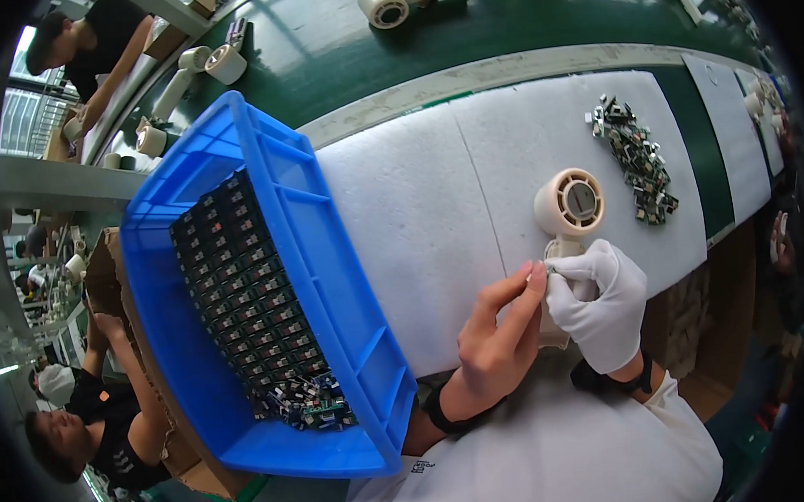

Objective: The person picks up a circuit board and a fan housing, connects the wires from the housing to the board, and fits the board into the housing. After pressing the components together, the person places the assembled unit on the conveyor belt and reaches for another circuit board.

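Note:
A cream handheld fan with a round, slotted head lies on the white foam mat in front of me. Just over its handle, my bare left hand and my white-gloved right hand meet fingertip to fingertip. Both pinch something tiny and pale there; the fingers cover most of it, so its kind cannot be told. Part of the fan's handle is hidden under my hands. Beyond my right hand, a heap of small circuit boards is spread on the mat.
A blue plastic crate at the left holds dark circuit-board panels and loose boards. Behind the mat runs a green conveyor belt carrying more fans. A cardboard box and other people are at the left.

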